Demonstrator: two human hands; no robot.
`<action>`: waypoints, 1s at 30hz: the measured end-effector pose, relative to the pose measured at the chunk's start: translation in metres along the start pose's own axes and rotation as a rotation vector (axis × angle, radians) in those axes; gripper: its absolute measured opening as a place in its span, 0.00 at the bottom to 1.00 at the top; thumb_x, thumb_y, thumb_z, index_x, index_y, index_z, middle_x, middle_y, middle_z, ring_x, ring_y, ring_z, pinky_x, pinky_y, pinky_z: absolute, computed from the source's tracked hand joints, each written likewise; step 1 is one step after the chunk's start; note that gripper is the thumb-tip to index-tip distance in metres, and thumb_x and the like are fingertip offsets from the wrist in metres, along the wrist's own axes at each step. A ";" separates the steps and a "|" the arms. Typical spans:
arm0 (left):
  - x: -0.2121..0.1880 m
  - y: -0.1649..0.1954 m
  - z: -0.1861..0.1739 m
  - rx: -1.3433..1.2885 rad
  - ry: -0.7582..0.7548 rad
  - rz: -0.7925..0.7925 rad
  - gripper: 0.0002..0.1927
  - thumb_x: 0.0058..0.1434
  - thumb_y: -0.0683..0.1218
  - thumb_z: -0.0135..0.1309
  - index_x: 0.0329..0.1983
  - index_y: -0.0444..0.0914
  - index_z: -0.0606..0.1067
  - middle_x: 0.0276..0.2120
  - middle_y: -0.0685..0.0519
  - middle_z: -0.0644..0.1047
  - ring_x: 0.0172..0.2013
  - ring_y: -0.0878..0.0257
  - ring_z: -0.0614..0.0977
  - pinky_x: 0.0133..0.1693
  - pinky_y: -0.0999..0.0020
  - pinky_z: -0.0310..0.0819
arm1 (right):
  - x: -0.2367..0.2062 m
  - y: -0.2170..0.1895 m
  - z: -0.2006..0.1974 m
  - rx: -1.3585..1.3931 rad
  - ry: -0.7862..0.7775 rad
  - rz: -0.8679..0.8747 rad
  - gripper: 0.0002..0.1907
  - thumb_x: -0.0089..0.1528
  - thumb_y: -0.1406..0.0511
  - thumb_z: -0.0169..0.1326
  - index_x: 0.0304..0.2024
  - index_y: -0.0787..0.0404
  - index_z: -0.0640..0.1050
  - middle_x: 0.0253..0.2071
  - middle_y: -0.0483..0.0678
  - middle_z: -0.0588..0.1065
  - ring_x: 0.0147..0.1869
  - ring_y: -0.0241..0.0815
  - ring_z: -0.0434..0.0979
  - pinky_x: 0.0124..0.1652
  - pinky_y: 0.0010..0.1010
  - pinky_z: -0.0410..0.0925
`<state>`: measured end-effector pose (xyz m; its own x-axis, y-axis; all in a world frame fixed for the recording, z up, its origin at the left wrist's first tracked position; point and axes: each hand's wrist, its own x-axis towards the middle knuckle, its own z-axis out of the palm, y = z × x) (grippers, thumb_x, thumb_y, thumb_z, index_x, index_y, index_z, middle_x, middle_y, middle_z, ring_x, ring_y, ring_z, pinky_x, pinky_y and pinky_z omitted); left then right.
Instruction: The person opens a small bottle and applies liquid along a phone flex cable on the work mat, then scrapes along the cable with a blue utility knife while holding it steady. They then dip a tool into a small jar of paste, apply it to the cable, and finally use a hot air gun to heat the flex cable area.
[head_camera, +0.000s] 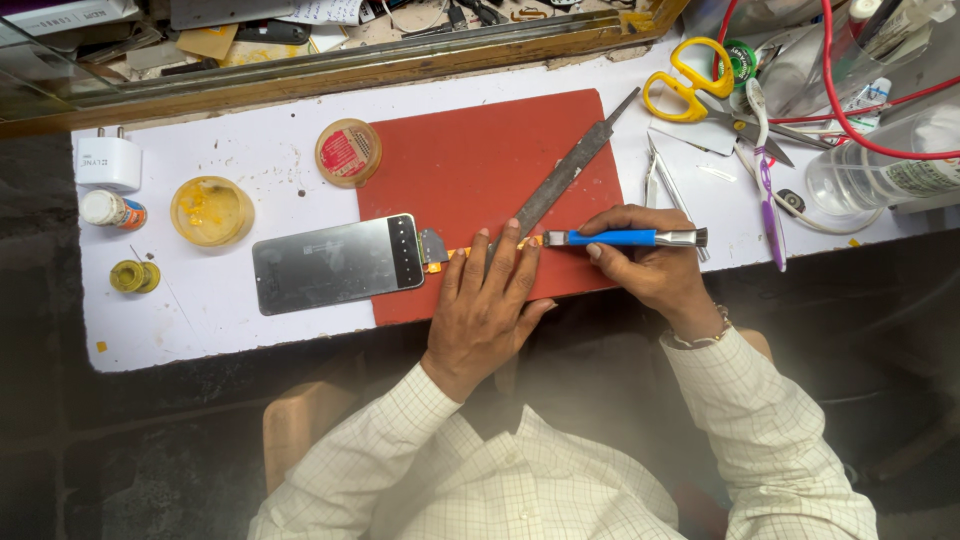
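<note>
A dark phone screen panel (335, 264) lies flat across the left edge of a red mat (480, 160), with an orange flex strip (462, 253) running right from its end. My left hand (487, 300) presses flat on that strip, fingers pointing away from me. My right hand (650, 262) grips a blue-handled knife tool (625, 238), its tip touching the strip beside my left fingertips. A long grey metal file (565, 178) lies diagonally on the mat, just above both hands.
On the white bench (240, 330): a white plug adapter (108, 161), small bottle (112, 210), yellow paste tin (211, 210), solder reel (134, 276), round red-labelled tin (348, 152), tweezers (662, 180), yellow scissors (700, 88), purple brush (768, 195), clear bottle (880, 165), red wires (850, 110).
</note>
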<state>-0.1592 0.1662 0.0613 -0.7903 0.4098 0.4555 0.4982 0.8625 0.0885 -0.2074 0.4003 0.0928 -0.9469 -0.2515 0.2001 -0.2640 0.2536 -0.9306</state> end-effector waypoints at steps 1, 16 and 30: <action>0.000 0.000 0.000 -0.003 -0.004 -0.001 0.33 0.70 0.65 0.47 0.70 0.42 0.68 0.70 0.47 0.66 0.65 0.47 0.71 0.64 0.50 0.63 | 0.001 -0.002 0.000 -0.018 -0.003 0.001 0.07 0.59 0.73 0.59 0.41 0.68 0.81 0.34 0.48 0.80 0.35 0.32 0.78 0.37 0.23 0.72; 0.001 0.001 -0.002 -0.011 -0.014 0.003 0.34 0.69 0.66 0.48 0.69 0.41 0.68 0.70 0.47 0.66 0.64 0.46 0.71 0.64 0.50 0.63 | 0.000 -0.006 -0.001 -0.115 0.110 -0.008 0.08 0.58 0.71 0.61 0.39 0.68 0.81 0.34 0.51 0.81 0.33 0.38 0.76 0.34 0.26 0.68; 0.000 0.002 -0.001 -0.013 -0.016 -0.001 0.33 0.69 0.66 0.47 0.69 0.41 0.69 0.70 0.47 0.66 0.64 0.47 0.71 0.63 0.50 0.64 | 0.003 -0.002 -0.003 -0.092 0.020 -0.182 0.08 0.55 0.74 0.58 0.38 0.68 0.80 0.37 0.52 0.79 0.39 0.39 0.79 0.39 0.27 0.71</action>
<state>-0.1579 0.1675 0.0626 -0.7961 0.4140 0.4415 0.5023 0.8588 0.1005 -0.2102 0.4016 0.0963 -0.8856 -0.2820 0.3691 -0.4454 0.2900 -0.8470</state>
